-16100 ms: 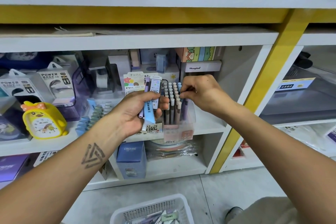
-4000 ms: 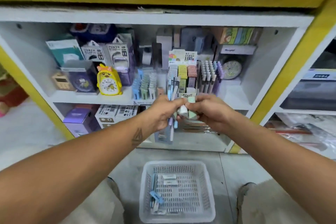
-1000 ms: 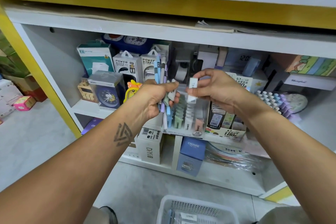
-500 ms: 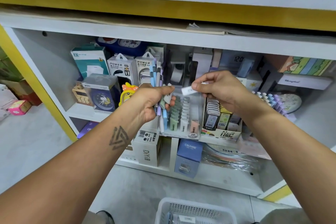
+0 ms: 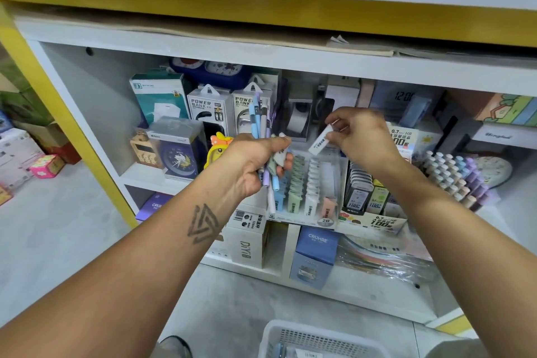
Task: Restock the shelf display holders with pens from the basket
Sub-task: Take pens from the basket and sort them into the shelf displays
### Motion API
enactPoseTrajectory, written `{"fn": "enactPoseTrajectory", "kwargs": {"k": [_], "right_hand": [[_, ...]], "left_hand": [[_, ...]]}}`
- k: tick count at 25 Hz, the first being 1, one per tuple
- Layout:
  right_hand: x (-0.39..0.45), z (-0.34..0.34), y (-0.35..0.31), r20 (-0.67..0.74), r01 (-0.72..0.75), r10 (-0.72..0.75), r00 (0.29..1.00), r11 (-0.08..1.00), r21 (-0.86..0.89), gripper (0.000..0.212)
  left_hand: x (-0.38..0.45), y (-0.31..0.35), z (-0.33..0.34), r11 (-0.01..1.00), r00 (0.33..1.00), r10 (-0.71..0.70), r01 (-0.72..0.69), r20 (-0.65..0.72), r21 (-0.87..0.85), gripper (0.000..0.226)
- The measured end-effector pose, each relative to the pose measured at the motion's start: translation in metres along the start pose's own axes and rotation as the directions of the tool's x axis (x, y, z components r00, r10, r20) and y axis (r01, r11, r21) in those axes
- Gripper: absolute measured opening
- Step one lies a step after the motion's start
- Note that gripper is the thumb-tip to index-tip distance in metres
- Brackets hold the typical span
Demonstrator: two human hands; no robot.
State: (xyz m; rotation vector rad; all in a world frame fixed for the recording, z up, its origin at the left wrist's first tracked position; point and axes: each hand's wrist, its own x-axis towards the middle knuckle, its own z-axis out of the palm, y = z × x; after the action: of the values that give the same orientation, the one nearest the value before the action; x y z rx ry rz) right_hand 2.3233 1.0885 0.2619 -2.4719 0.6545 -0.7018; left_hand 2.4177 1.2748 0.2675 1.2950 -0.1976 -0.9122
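Now: left hand [image 5: 252, 164] clenched round a pen bundle [image 5: 261, 125], stiff, light, slippery. Right hand [image 5: 361, 134] pinches a small white box [image 5: 319, 142] by its end; light, rigid.

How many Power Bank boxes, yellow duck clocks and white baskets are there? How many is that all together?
Power Bank boxes: 2
Yellow duck clock: 1
White basket: 1
Total: 4
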Motion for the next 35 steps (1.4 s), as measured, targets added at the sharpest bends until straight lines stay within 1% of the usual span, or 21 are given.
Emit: {"fn": "enactPoseTrajectory", "kwargs": {"k": [3, 4, 8, 10, 14, 18, 22, 26, 28, 30, 33, 34, 35], "right_hand": [[0.002, 0.008, 0.003, -0.004, 0.107, -0.108, 0.994, 0.985, -0.136, 0.032], [0.003, 0.009, 0.003, -0.009, 0.122, -0.125, 0.992, 0.978, -0.171, 0.032], [0.007, 0.013, 0.007, 0.006, 0.148, -0.152, 0.988, 0.951, -0.273, 0.029], [0.008, 0.017, 0.008, 0.044, 0.171, -0.166, 0.985, 0.923, -0.345, 0.03], [0.008, 0.028, 0.008, 0.143, 0.172, -0.12, 0.982, 0.875, -0.453, 0.027], [0.008, 0.033, 0.009, 0.244, 0.216, -0.123, 0.962, 0.888, -0.406, 0.031], [0.013, 0.035, 0.005, 0.3, 0.162, -0.045, 0.953, 0.912, -0.378, 0.031], [0.005, 0.032, 0.005, 0.245, 0.172, -0.079, 0.966, 0.906, -0.388, 0.033], [0.005, 0.032, 0.004, 0.242, 0.165, -0.071, 0.968, 0.903, -0.397, 0.034], [0.007, 0.032, 0.002, 0.273, 0.137, -0.025, 0.962, 0.907, -0.399, 0.033], [0.007, 0.035, -0.001, 0.342, 0.137, 0.04, 0.939, 0.868, -0.477, 0.034], [0.005, 0.036, -0.004, 0.344, 0.139, 0.038, 0.938, 0.87, -0.473, 0.034], [0.004, 0.035, -0.008, 0.328, 0.122, 0.024, 0.944, 0.902, -0.415, 0.033]], "left_hand": [[0.0, 0.0, -0.001, 1.0, 1.0, -0.001, 0.001, 0.005, 0.0, 0.018], [-0.001, 0.0, -0.001, 1.0, 1.0, -0.003, 0.003, 0.006, 0.001, 0.018], [-0.001, 0.0, -0.003, 1.0, 1.0, -0.005, 0.005, 0.001, 0.01, 0.016], [-0.001, -0.001, -0.003, 1.0, 1.0, -0.009, 0.009, 0.001, 0.013, 0.015], [-0.002, -0.002, -0.004, 0.999, 1.0, -0.012, 0.012, -0.009, 0.029, 0.017], [-0.001, -0.003, -0.004, 0.998, 1.0, -0.027, 0.027, -0.005, 0.053, 0.02], [-0.001, -0.003, -0.004, 0.998, 0.999, -0.047, 0.047, 0.001, 0.052, 0.023], [-0.003, -0.003, -0.004, 0.998, 0.999, -0.047, 0.047, 0.002, 0.047, 0.029], [-0.004, -0.002, -0.004, 0.998, 0.999, -0.046, 0.046, 0.006, 0.05, 0.029], [-0.004, -0.002, -0.004, 0.998, 0.999, -0.046, 0.045, 0.006, 0.054, 0.028], [-0.004, -0.002, -0.005, 0.998, 0.999, -0.048, 0.048, 0.009, 0.05, 0.029], [-0.004, -0.002, -0.005, 0.997, 0.998, -0.058, 0.057, 0.019, 0.046, 0.028], [-0.004, -0.002, -0.005, 0.997, 0.997, -0.069, 0.068, 0.032, 0.046, 0.027]]}}
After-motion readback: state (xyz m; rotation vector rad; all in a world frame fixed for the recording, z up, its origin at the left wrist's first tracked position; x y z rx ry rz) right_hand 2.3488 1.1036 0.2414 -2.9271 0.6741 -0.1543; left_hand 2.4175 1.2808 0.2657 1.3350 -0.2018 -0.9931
